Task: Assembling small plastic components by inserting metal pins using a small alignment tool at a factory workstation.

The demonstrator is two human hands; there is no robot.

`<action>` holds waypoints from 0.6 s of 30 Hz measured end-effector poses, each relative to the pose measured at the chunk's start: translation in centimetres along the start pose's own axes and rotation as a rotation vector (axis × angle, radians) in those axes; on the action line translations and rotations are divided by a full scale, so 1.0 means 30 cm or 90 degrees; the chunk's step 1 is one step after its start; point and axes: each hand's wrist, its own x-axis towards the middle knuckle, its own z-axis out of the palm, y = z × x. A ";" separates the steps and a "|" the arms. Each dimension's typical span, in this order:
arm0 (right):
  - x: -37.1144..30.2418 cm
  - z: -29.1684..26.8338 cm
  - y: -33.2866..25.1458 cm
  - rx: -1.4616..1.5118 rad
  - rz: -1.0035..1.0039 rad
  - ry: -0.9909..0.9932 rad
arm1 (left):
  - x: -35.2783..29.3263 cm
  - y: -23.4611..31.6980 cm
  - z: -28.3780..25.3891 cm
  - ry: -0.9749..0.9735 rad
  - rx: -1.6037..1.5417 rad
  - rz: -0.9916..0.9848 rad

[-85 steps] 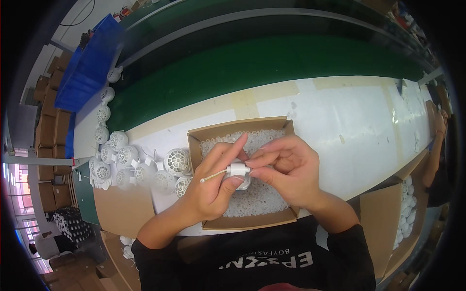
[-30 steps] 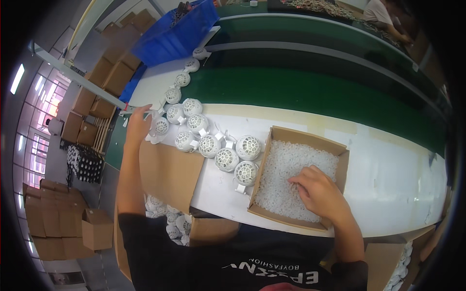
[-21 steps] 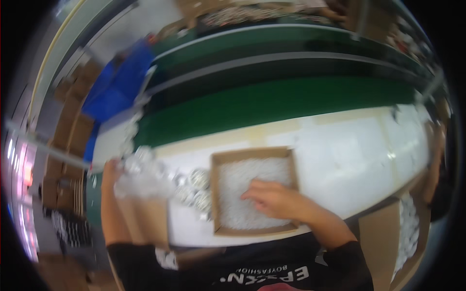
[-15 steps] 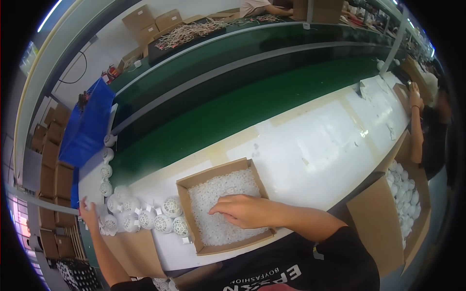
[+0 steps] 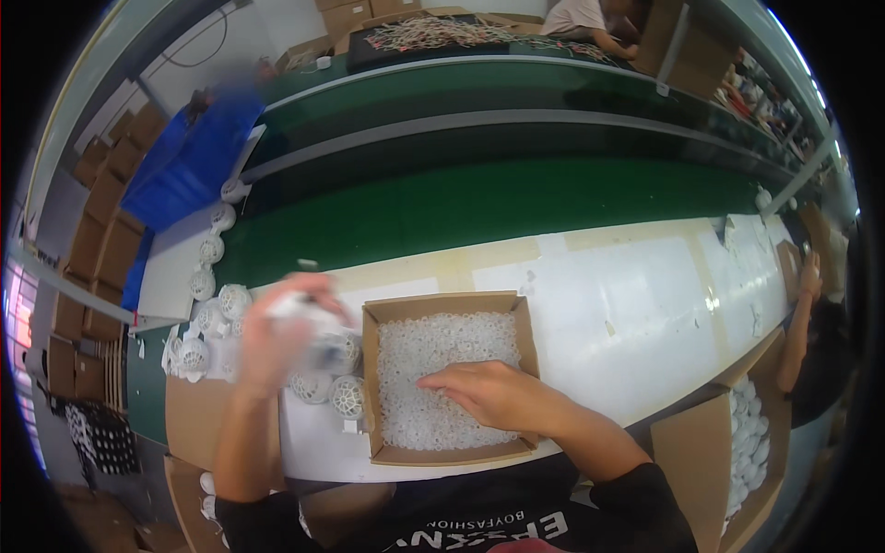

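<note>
In front of me on the white tabletop stands a shallow cardboard box (image 5: 370, 396) filled with small translucent ring-like plastic pieces (image 5: 447, 336). My right hand (image 5: 493, 394) rests over them, fingers pressed together; whatever they may pinch is hidden. Left of the box my left hand (image 5: 263, 346) is smeared by motion, its fingers around a blurred white plastic piece (image 5: 297, 309). White balls with lattice fronts (image 5: 348, 398) lie beneath and beside that hand, against the box's left side. More such balls (image 5: 211, 247) form a line toward the far left.
A blue bin (image 5: 189, 166) stands at the far left. The green conveyor belt (image 5: 479, 198) runs beyond the tabletop (image 5: 627, 304). At right, an open carton (image 5: 691, 452) contains white balls, near a co-worker's arm (image 5: 797, 332). Another carton (image 5: 221, 405) sits at lower left.
My left hand has swung from the far-left balls rightward, close to the cardboard box, with a white piece. My right hand stays over the rings. The whole view has turned slightly.
</note>
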 end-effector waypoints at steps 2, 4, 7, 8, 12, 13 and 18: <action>-0.008 -0.009 0.007 -0.005 0.002 0.026 | 0.060 0.033 0.141 -0.160 0.152 -0.024; -0.007 -0.017 -0.009 -0.009 -0.003 0.033 | 0.063 0.038 0.219 -0.207 0.180 -0.007; 0.000 -0.033 -0.029 -0.029 0.011 0.007 | 0.039 0.003 0.231 -0.260 0.211 -0.006; -0.002 -0.038 -0.032 -0.025 0.018 0.009 | 0.026 -0.021 0.230 -0.258 0.213 -0.019; 0.024 -0.054 -0.026 -0.037 -0.004 0.012 | 0.052 -0.097 0.186 -0.234 0.171 -0.009; 0.025 -0.053 -0.030 -0.024 0.004 0.037 | 0.037 -0.106 0.186 -0.212 0.150 0.001; 0.014 -0.046 -0.062 -0.005 0.051 0.117 | 0.046 -0.116 0.179 -0.209 0.172 0.025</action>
